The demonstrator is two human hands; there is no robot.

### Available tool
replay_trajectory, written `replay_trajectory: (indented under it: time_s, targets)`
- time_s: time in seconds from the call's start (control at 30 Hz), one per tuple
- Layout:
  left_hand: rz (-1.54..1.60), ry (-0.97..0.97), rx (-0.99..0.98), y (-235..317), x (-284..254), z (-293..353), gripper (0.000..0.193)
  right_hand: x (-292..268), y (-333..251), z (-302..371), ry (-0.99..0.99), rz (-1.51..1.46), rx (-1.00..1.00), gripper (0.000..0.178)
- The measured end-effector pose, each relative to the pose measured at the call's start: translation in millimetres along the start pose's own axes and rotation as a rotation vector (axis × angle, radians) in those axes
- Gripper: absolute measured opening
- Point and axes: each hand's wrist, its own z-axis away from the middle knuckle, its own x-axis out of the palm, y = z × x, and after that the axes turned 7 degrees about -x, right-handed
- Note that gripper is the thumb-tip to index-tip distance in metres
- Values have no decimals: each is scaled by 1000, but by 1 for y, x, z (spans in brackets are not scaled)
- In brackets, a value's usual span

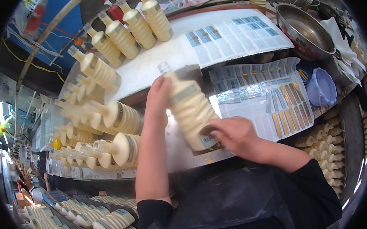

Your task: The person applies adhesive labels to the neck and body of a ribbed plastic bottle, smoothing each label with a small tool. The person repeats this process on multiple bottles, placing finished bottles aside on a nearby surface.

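A cream-coloured ribbed bottle leans in front of me, its clear neck pointing up and away. My left hand is closed around its shoulder, just below the neck. A blue-grey label band crosses its upper body. Near the base is a small label with a barcode. Against the bottle beside that label, the fingers of my right hand press a small dark flat piece; its exact kind is not clear. Both hands are slightly blurred.
Several similar bottles crowd the left, with more on the white board behind. Label sheets and a sheet of gold strips lie at the right, near a metal pan and a lavender bucket. Racked bottles fill the lower left.
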Motion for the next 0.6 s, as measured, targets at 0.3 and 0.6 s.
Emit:
replay_trajectory:
  time_s: [0.3,0.6]
  targets:
    - [-83,13,166,31,-2,59,27,-30,10,49,70,22,-45,26]
    - [-595,643,852,169,-20,17,34,-184,66,122,569,-741,823,19]
